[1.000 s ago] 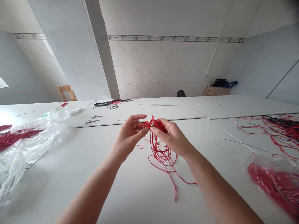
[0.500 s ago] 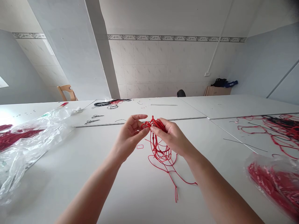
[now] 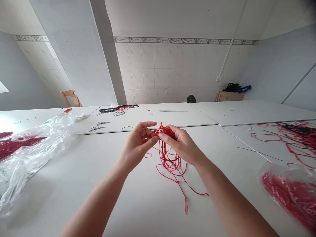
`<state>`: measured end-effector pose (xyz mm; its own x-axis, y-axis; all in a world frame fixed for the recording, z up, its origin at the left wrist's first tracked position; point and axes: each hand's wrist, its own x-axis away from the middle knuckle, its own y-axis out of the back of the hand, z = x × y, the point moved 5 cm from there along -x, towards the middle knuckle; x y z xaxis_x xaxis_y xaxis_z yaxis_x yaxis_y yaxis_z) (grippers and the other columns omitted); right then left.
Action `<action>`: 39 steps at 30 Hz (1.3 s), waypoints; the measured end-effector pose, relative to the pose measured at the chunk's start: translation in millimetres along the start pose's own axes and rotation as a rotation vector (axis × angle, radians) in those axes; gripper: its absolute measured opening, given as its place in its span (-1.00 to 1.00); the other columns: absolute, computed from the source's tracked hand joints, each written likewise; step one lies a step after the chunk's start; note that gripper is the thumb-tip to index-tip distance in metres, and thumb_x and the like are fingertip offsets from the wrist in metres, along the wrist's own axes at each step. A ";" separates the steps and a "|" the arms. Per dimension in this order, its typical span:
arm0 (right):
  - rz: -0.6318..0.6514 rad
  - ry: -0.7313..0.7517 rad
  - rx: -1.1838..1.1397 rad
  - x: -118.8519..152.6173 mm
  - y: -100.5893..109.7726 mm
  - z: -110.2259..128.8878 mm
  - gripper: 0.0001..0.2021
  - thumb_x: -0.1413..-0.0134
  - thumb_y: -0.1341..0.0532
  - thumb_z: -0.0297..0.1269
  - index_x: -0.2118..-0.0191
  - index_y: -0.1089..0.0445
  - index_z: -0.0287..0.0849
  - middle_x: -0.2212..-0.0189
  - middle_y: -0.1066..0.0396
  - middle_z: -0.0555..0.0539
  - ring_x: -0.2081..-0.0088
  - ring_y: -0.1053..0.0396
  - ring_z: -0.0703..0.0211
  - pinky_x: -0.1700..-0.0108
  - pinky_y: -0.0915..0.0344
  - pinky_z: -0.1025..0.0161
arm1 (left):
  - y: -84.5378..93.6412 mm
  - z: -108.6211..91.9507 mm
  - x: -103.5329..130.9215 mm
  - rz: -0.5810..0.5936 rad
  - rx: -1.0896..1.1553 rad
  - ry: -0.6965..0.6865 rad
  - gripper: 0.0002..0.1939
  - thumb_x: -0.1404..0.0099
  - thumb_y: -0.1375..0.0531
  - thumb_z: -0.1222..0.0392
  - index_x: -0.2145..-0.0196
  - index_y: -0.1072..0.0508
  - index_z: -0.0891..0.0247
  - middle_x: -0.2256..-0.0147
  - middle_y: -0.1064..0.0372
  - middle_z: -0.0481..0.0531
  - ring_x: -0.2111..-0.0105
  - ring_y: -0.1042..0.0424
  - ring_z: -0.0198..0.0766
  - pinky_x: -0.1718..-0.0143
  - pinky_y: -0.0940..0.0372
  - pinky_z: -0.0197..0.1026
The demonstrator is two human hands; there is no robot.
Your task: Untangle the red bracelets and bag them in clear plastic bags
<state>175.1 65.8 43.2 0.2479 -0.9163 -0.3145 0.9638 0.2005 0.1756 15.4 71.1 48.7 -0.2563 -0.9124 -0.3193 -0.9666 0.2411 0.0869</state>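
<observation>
A coiled bundle of red braided cord (image 3: pixel 170 161) hangs from my hands above the white table, its loose ends trailing down over the tabletop. My right hand (image 3: pixel 181 140) is closed around the top of the bundle, thumb pressed over the strands. Close beside it on the left, my left hand (image 3: pixel 140 140) pinches part of the same cord between thumb and fingers, with its index finger stretched out above. The exact spot between the fingertips is partly hidden. A small red loop (image 3: pixel 147 155) lies on the table below my left hand.
Clear plastic bags with dark red cord (image 3: pixel 22 144) lie at left. Two pairs of scissors (image 3: pixel 97 129) and black cords (image 3: pixel 116 108) sit further back. At right are tangled red and black cords (image 3: pixel 296 135) and a bag of red cord (image 3: pixel 291 191).
My left fingers have shifted very slightly to the right, and the small cord loops beside them look drawn closer together. My right hand stays in place.
</observation>
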 end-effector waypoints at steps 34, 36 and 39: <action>0.049 -0.049 -0.129 -0.1 8.4 -2.6 -0.75 -0.43 -0.07 -0.09 0.13 -0.43 -0.08 0.32 -0.25 0.03 0.46 -0.05 0.32 0.40 -0.09 0.27 | -16.0 23.5 12.8 0.527 -0.238 0.352 -0.22 -0.48 -0.04 -0.30 -0.50 0.01 0.04 0.04 -0.55 0.20 0.27 -0.51 -0.17 0.38 -0.36 -0.22; 0.011 -0.041 -0.076 -0.4 9.3 -4.3 -0.77 -0.43 -0.07 -0.08 0.16 -0.39 -0.06 0.36 -0.21 0.05 0.46 -0.06 0.31 0.41 -0.07 0.28 | -12.0 21.7 7.4 0.384 -0.158 0.299 -0.28 -0.47 -0.06 -0.29 -0.45 -0.11 0.00 -0.02 -0.50 0.20 0.26 -0.47 -0.20 0.38 -0.35 -0.24; -0.032 -0.048 0.014 -0.7 10.6 -6.1 -0.77 -0.44 -0.05 -0.06 0.13 -0.36 -0.04 0.43 -0.14 0.07 0.48 -0.04 0.28 0.43 -0.04 0.28 | -7.6 20.8 2.6 0.249 -0.043 0.259 -0.42 -0.45 -0.11 -0.27 -0.27 -0.38 0.04 -0.05 -0.45 0.17 0.28 -0.41 -0.26 0.39 -0.32 -0.26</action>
<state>185.8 70.7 39.7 0.2115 -0.9380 -0.2747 0.9697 0.1663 0.1789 22.1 73.8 27.6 -0.4693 -0.8824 -0.0342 -0.8723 0.4572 0.1734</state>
